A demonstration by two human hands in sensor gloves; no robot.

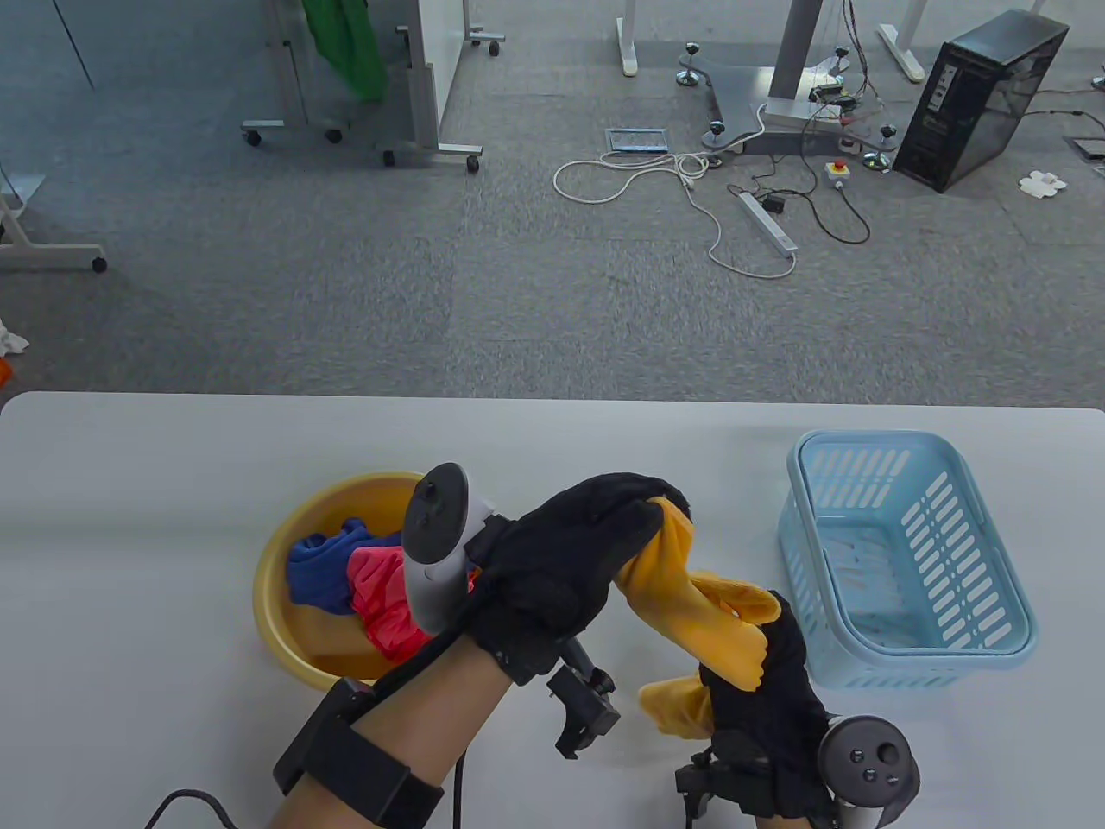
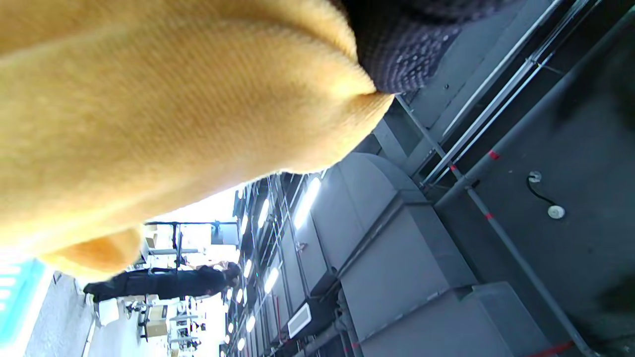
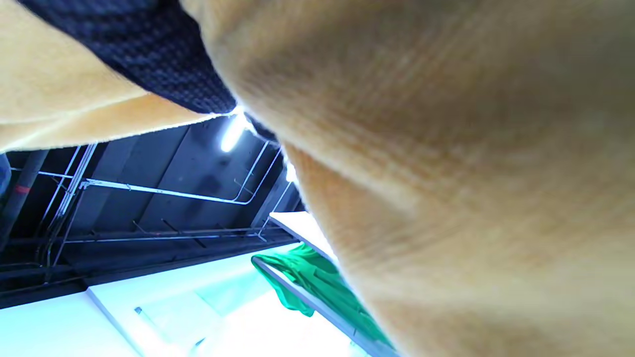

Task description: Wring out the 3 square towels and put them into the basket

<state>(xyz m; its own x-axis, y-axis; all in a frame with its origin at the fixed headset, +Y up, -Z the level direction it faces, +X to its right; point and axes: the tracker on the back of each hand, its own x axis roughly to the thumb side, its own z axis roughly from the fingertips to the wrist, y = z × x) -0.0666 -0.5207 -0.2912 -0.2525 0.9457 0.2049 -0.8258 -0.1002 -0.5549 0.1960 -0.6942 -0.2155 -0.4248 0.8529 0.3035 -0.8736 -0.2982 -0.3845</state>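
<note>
A yellow towel (image 1: pixel 691 609) is stretched and twisted between both hands above the table. My left hand (image 1: pixel 596 540) grips its upper end, fingers curled round it. My right hand (image 1: pixel 760 682) grips the lower end, with a tail of towel hanging out at the left. A blue towel (image 1: pixel 319 574) and a red towel (image 1: pixel 384 600) lie bunched in the yellow basin (image 1: pixel 285 553). The light blue basket (image 1: pixel 902 557) stands to the right and holds no towel. In both wrist views the yellow towel (image 2: pixel 173 114) (image 3: pixel 446 198) fills most of the picture, beside black glove fabric.
The white table (image 1: pixel 173 518) ends at its far edge, with grey carpet beyond. Cables, a power strip (image 1: pixel 767 223) and a computer case (image 1: pixel 980 99) lie on the floor far off. The wrist views look up at the ceiling.
</note>
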